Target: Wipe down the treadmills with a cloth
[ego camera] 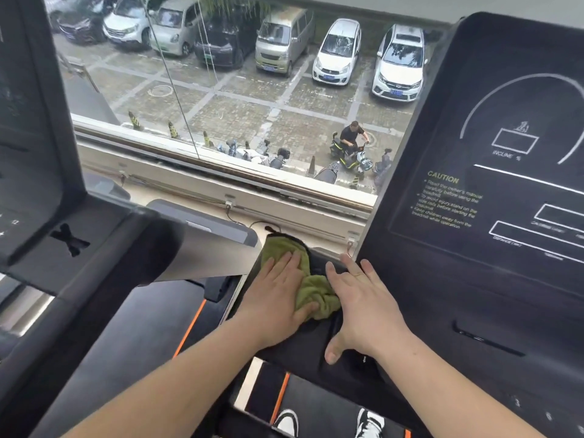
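Note:
A crumpled green cloth point(311, 287) lies on the left tray of the black treadmill console point(474, 263). My left hand point(279, 292) lies flat on the cloth with straight fingers, pressing it onto the black surface. Just to its right, my right hand point(357, 303) rests spread on the same console, its fingers beside the cloth's right edge and its thumb pointing down toward me. The console's dark screen point(505, 172) with white outlines and a CAUTION text rises at the right.
A second treadmill's console point(41, 184) stands at the left, its belt with an orange stripe point(189, 327) below. A large window point(237, 105) ahead overlooks a car park. My shoes point(328, 422) show on the belt at the bottom.

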Tool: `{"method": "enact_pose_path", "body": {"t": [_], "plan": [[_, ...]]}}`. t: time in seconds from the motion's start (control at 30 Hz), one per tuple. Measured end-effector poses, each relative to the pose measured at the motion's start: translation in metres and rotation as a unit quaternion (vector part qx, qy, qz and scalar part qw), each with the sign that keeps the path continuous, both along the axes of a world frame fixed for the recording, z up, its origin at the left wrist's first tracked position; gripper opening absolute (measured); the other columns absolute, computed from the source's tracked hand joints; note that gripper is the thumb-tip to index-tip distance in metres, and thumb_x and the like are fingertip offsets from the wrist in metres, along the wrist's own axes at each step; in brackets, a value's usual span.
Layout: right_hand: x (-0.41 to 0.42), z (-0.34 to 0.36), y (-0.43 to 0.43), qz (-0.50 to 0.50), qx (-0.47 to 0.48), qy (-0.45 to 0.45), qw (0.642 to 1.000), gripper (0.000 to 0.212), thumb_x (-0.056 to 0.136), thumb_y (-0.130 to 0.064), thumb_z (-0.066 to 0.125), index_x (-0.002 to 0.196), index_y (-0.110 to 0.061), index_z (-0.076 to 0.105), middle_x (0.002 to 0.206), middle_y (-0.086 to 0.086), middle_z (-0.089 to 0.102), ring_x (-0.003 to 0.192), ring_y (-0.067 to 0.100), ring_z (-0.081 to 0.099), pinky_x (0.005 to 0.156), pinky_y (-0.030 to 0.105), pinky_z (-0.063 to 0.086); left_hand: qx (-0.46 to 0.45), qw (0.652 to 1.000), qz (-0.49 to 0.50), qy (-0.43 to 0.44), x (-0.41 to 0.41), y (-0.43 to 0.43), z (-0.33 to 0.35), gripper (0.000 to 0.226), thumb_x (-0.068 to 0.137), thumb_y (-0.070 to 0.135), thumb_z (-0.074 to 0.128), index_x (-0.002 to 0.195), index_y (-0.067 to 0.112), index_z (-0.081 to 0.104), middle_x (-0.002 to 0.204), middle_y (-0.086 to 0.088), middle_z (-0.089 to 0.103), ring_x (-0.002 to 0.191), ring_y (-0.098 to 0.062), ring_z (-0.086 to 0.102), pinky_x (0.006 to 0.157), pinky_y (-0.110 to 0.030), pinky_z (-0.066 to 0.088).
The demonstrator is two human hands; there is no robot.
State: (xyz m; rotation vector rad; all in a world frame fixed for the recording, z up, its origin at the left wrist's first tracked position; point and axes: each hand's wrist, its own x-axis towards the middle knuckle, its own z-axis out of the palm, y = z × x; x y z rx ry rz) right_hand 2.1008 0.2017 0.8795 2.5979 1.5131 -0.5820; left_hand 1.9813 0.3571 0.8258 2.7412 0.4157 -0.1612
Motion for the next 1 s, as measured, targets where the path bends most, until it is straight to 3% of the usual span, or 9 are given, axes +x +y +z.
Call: {"method": "enact_pose_path", "body": {"t": [0.13,0.27,0.4,0.5,0.63,0.7,0.8,0.93,1.0], "plan": [[-0.001,0.002,0.000,-0.005,0.009,0.009,1.000,0.165,0.042,-0.071,0.089,0.165,-0.015,-0.005,0.168,-0.004,0.024,0.157,0.010,-0.018,0.124,0.035,-0.020,-0.083,0.996,-0.018,0.009,0.029,0.022,0.012,0.081,0.101,0.062,0.043,0.165,0.017,0.019,0.173,0.004,0.009,0.157,-0.007,0.000,0.123,-0.023,-0.010],[-0.003,0.006,-0.005,0.005,0.015,-0.024,1.000,0.163,0.047,-0.078,0.083,0.164,-0.015,-0.012,0.172,0.000,-0.015,0.150,0.007,-0.029,0.123,0.034,-0.022,-0.072,0.993,0.083,-0.034,0.029,0.000,0.009,0.072,0.099,0.061,0.047,0.154,0.016,0.037,0.173,-0.003,0.010,0.159,-0.017,0.004,0.128,-0.031,-0.006],[-0.011,0.008,-0.016,-0.027,0.027,-0.038,0.999,0.147,0.055,-0.084,0.074,0.165,-0.011,0.009,0.169,0.002,-0.027,0.150,0.013,-0.034,0.126,0.039,-0.016,-0.007,0.992,0.125,-0.032,-0.020,-0.050,-0.017,0.077,0.090,0.070,0.044,0.143,0.014,0.043,0.170,-0.016,0.016,0.159,-0.030,0.011,0.129,-0.044,0.003],[-0.011,0.009,-0.014,-0.037,0.017,-0.029,0.999,0.143,0.054,-0.085,0.074,0.164,-0.013,0.018,0.170,0.003,-0.023,0.151,0.013,-0.034,0.127,0.040,-0.014,-0.011,0.992,0.120,-0.048,-0.019,-0.039,-0.018,0.075,0.094,0.067,0.040,0.149,0.016,0.038,0.171,-0.009,0.021,0.159,-0.022,0.014,0.129,-0.034,-0.001],[-0.009,0.008,-0.011,-0.048,0.005,-0.028,0.998,0.160,0.050,-0.082,0.079,0.164,-0.010,-0.008,0.168,0.001,-0.029,0.151,0.011,-0.032,0.126,0.038,-0.015,-0.062,0.990,0.122,-0.046,0.035,-0.004,0.002,0.071,0.101,0.058,0.045,0.157,0.016,0.032,0.164,-0.003,0.035,0.155,-0.022,0.024,0.128,-0.035,0.015],[-0.010,0.010,-0.012,-0.046,0.006,-0.029,0.998,0.162,0.049,-0.081,0.079,0.163,-0.009,-0.010,0.169,0.000,-0.027,0.151,0.010,-0.033,0.126,0.038,-0.015,-0.080,0.985,0.150,-0.011,0.072,0.012,0.014,0.058,0.100,0.062,0.045,0.139,0.019,0.046,0.136,-0.004,0.058,0.134,-0.029,0.049,0.110,-0.040,0.041],[-0.012,0.013,-0.010,-0.040,0.001,-0.034,0.999,0.158,0.050,-0.082,0.079,0.164,-0.007,0.000,0.170,0.001,-0.023,0.151,0.011,-0.031,0.128,0.039,-0.012,-0.060,0.979,0.171,0.090,0.112,0.020,0.027,0.061,0.099,0.068,0.039,0.133,0.017,0.044,0.118,-0.006,0.062,0.114,-0.034,0.060,0.084,-0.042,0.044],[-0.011,0.008,-0.010,-0.043,0.011,-0.028,0.999,0.157,0.048,-0.081,0.080,0.165,-0.008,0.004,0.171,0.000,-0.020,0.151,0.011,-0.032,0.128,0.040,-0.012,-0.065,0.989,0.134,-0.011,0.076,-0.008,0.023,0.055,0.097,0.063,0.045,0.130,0.020,0.051,0.131,-0.006,0.060,0.126,-0.028,0.053,0.106,-0.041,0.043],[-0.009,0.006,-0.011,-0.045,0.013,-0.017,0.999,0.152,0.049,-0.080,0.080,0.165,-0.011,0.011,0.171,-0.002,-0.021,0.151,0.010,-0.033,0.127,0.039,-0.014,-0.078,0.991,0.099,-0.038,0.031,-0.029,0.012,0.068,0.098,0.060,0.044,0.149,0.016,0.042,0.157,-0.005,0.043,0.149,-0.023,0.032,0.125,-0.037,0.023]]}}
